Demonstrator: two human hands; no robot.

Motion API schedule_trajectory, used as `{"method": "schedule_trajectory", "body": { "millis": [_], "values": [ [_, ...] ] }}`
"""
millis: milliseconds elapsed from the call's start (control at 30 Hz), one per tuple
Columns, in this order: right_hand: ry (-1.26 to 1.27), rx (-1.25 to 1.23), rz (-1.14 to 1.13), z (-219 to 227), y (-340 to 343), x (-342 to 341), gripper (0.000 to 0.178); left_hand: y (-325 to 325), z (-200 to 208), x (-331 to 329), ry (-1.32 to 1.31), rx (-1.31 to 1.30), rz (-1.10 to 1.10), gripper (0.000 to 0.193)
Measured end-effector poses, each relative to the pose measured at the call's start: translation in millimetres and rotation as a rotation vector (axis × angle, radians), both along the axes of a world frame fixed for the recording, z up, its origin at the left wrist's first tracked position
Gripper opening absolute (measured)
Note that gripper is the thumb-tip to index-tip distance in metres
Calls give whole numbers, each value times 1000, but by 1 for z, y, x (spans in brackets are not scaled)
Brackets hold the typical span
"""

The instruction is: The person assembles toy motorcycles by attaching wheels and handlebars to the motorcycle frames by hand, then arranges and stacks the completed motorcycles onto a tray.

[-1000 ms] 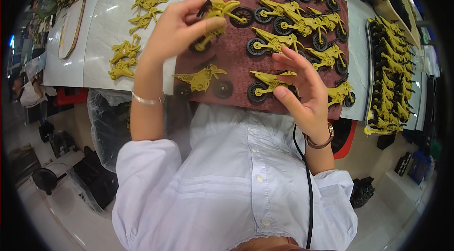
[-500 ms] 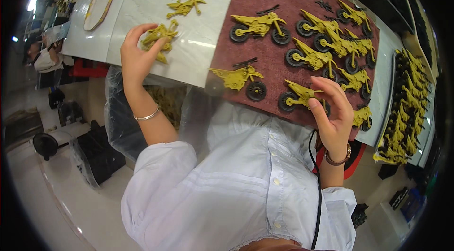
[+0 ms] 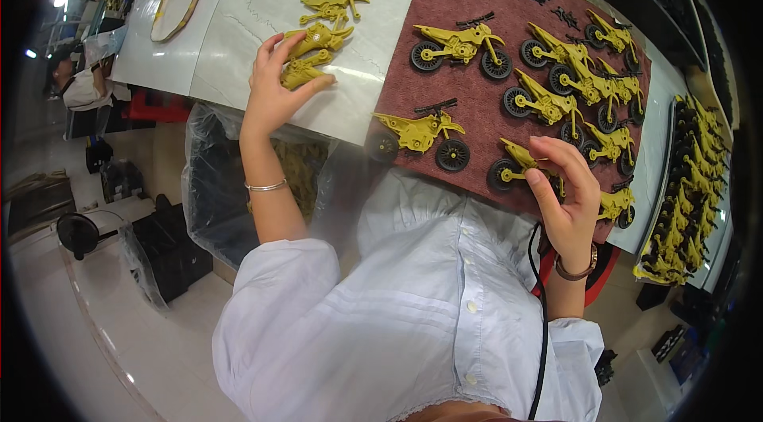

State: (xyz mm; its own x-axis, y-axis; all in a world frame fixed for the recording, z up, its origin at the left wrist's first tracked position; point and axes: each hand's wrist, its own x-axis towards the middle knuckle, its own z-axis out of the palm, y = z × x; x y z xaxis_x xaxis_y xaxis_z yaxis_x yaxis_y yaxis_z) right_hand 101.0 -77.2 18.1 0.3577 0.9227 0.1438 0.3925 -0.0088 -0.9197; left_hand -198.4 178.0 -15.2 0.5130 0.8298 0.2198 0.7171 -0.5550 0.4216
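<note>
Motorcycle (image 3: 517, 155) lies part-hidden behind right hand (image 3: 572, 198), grip parted; left hand (image 3: 274, 98) at yellow parts (image 3: 305, 69), grip unclear.

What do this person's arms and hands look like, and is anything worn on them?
Both hands are ungloved. The left hand has a thin silver bangle at its wrist; the right hand has a brown band. The loose, pale bluish-white sleeves leave the forearms bare. A black cable runs down the shirt near the right arm.

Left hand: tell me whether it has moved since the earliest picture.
Yes. Judged against the maroon mat, the left hand has moved left, from the mat's left side to yellow parts on the pale tabletop.
</note>
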Motion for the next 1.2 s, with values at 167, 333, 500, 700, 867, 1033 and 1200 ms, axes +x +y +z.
{"method": "schedule_trajectory", "body": {
  "millis": [167, 333, 500, 700, 867, 1033, 1200],
  "values": [
    [23, -13, -32, 3, -4, -1, 26, 33, 3, 37, -88, 225, 79, 44],
    [-35, 28, -25, 2, -8, 2, 26, 86, -10, 40, 15, -18, -28, 37],
    [17, 14, -59, -2, -12, 3, 25, 89, -6, 45, -67, -412, -25, 43],
    [-3, 27, -32, 2, -9, 5, 26, 77, 0, 52, -100, -410, -82, 38],
    [-32, 37, -47, 5, -9, 5, 28, 63, 13, 61, -371, -510, -105, 29],
    [-188, 111, -57, 16, 3, 0, 37, -2, 54, 87, -599, -508, -351, 31],
    [-285, 232, 44, 20, 23, -14, 50, -75, 69, 111, -417, -574, -546, 30]
  ]
}}
